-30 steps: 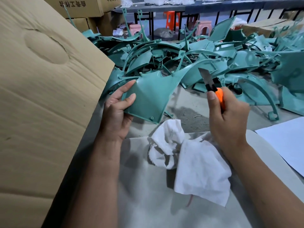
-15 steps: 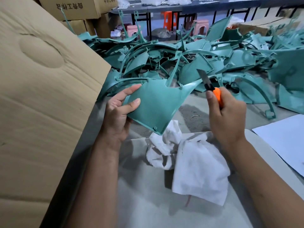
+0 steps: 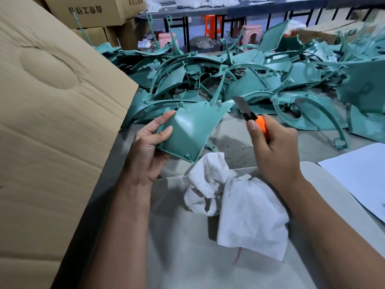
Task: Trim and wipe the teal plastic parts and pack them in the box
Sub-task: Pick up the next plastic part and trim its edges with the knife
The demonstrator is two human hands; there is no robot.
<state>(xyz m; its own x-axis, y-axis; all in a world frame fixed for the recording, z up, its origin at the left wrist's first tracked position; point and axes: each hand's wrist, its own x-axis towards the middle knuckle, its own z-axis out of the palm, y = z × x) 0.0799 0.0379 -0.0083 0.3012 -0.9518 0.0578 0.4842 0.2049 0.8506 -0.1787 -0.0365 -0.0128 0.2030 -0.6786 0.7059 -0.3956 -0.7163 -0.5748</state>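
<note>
Left hand (image 3: 145,147) grips a teal plastic part (image 3: 191,130) by its left edge, thumb on the inner face, fingers behind; the part is held up above the tabletop (image 3: 187,257), its pointed tip aimed right. Right hand (image 3: 275,151) is wrapped round an orange-handled utility knife (image 3: 253,117), thumb along the handle, blade out and angled up-left. Blade tip sits just beside the part's pointed tip; contact cannot be told. The two hands are apart.

White cloth (image 3: 239,205) lies crumpled on the tabletop below and between the hands. Pile of teal parts (image 3: 270,80) is spread across the far side of the tabletop. Open cardboard box flap (image 3: 52,122) rises along the left edge. White sheet (image 3: 358,176) lies at the right edge. Stacked cartons (image 3: 87,11) stand beyond the far left corner.
</note>
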